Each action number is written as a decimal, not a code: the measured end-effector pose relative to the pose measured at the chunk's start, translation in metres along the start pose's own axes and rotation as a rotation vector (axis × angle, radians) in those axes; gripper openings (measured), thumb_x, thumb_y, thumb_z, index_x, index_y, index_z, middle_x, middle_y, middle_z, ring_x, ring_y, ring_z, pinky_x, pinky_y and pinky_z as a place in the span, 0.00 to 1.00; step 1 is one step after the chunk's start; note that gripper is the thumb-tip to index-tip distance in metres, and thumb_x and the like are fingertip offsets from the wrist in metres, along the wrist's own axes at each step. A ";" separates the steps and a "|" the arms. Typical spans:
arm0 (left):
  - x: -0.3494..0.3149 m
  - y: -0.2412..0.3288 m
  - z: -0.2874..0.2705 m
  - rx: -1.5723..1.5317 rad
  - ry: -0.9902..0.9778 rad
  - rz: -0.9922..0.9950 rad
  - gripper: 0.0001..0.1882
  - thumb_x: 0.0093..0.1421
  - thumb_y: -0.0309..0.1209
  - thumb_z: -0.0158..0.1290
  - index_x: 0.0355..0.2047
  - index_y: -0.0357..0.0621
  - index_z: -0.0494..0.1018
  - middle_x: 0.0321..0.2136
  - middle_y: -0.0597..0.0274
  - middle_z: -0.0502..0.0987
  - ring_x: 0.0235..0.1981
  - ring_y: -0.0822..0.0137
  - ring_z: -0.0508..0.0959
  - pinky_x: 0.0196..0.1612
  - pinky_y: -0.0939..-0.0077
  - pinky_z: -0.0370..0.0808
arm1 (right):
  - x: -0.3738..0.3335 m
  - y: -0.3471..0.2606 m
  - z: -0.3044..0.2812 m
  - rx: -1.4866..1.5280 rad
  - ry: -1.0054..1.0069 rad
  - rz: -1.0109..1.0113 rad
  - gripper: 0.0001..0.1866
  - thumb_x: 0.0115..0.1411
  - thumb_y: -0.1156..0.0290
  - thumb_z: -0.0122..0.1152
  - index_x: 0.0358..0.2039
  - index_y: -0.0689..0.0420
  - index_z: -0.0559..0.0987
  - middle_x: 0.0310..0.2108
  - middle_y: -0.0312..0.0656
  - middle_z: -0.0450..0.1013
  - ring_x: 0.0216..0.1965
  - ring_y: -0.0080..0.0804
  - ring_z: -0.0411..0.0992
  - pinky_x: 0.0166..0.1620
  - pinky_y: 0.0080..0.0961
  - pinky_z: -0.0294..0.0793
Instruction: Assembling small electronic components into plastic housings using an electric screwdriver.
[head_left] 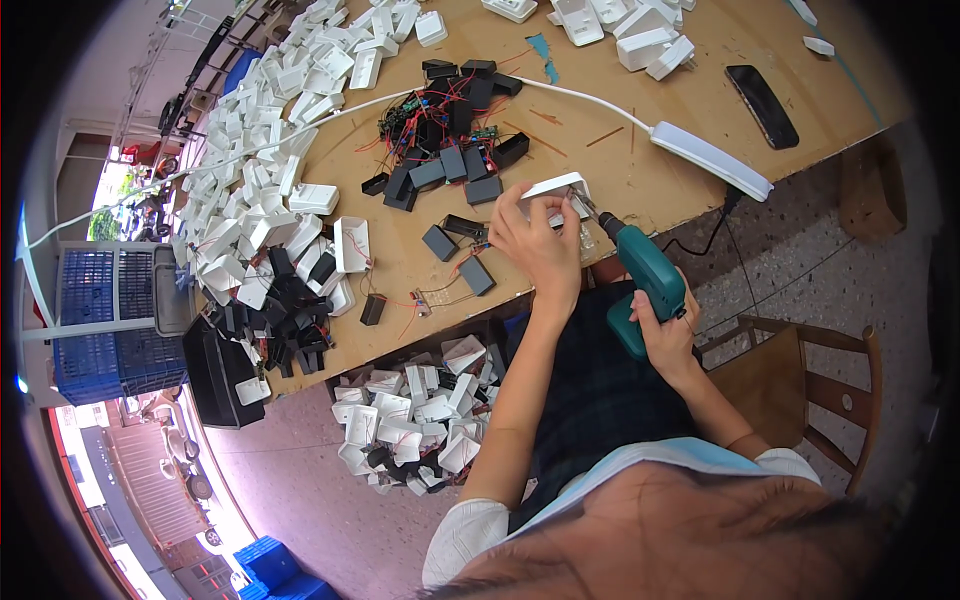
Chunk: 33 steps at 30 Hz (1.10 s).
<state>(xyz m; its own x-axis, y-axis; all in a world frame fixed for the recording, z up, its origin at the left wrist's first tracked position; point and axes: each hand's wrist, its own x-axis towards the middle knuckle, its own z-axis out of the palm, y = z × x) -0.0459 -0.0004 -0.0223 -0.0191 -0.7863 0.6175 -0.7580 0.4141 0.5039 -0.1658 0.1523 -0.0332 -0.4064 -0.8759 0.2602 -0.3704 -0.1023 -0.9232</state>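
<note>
My left hand (540,240) grips a white plastic housing (556,187) above the near edge of the table. In my right hand (668,335) is a green cordless screwdriver (645,262), my fingers wrapped round its handle. Its tip points at the housing, close to my left fingertips; whether it touches a screw is too small to tell. Just left of my left hand lie small black boxes (477,275) and a little circuit board (421,305) with red wires.
White housings (240,190) are heaped along the table's left side. Black boxes with wires (455,135) lie mid-table. A white power strip (710,160) and a phone (762,106) are at right. Below the table edge sits a container of white parts (410,420); a wooden chair (790,390) stands right.
</note>
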 end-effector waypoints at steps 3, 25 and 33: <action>0.000 -0.001 0.000 0.008 0.005 0.006 0.08 0.52 0.28 0.65 0.30 0.45 0.77 0.53 0.56 0.70 0.59 0.51 0.68 0.57 0.53 0.60 | -0.001 0.000 0.001 -0.040 -0.011 -0.010 0.10 0.66 0.76 0.61 0.46 0.66 0.75 0.31 0.39 0.74 0.26 0.22 0.74 0.30 0.20 0.76; 0.000 0.000 0.001 0.009 0.024 0.014 0.07 0.52 0.29 0.65 0.29 0.45 0.77 0.51 0.56 0.70 0.58 0.52 0.67 0.57 0.54 0.60 | 0.000 -0.014 0.005 -0.057 0.037 -0.128 0.14 0.62 0.74 0.65 0.46 0.65 0.75 0.42 0.48 0.73 0.36 0.37 0.74 0.42 0.28 0.75; 0.000 -0.002 0.004 0.025 0.045 0.014 0.07 0.49 0.30 0.67 0.28 0.48 0.80 0.50 0.56 0.72 0.56 0.52 0.68 0.57 0.55 0.59 | -0.022 0.002 -0.022 0.102 -0.006 -0.110 0.13 0.68 0.71 0.57 0.47 0.66 0.71 0.31 0.40 0.72 0.26 0.23 0.73 0.32 0.20 0.74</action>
<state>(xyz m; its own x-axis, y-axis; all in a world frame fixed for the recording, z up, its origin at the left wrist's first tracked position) -0.0474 -0.0027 -0.0259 -0.0010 -0.7591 0.6510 -0.7741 0.4127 0.4801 -0.1761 0.1815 -0.0346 -0.3633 -0.8592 0.3602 -0.3255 -0.2452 -0.9132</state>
